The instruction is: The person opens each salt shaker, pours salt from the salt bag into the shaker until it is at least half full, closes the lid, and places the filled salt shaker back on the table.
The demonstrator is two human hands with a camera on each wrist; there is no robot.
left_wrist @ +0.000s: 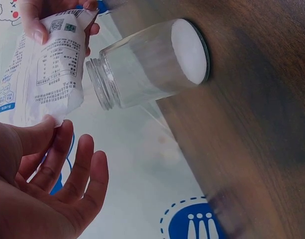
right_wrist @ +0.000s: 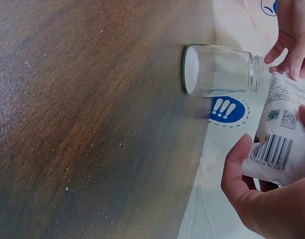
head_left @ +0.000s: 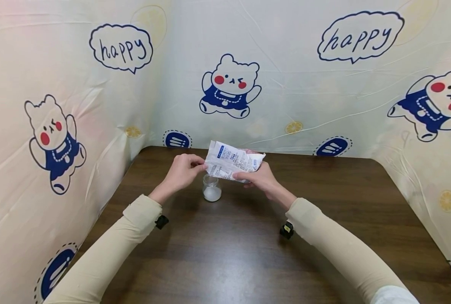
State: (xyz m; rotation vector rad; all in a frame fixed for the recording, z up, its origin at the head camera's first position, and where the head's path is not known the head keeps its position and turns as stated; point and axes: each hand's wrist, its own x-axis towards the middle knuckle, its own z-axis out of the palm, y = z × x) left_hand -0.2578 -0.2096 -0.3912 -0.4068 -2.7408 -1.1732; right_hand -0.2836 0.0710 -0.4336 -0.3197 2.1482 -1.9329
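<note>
A white printed plastic packet is held tilted above a clear glass jar, its left end over the jar's open mouth. White granular powder covers the jar's bottom. My left hand pinches a corner of the packet between thumb and index finger, the other fingers spread apart. My right hand grips the packet's other end, thumb on the near face and fingers around the far side. A barcode shows on the packet in the right wrist view. I cannot see any powder falling.
The jar stands upright on a dark brown wooden table. Small white grains lie scattered on the tabletop. Behind the table and along both sides hangs a pale cloth printed with bears and "happy" bubbles.
</note>
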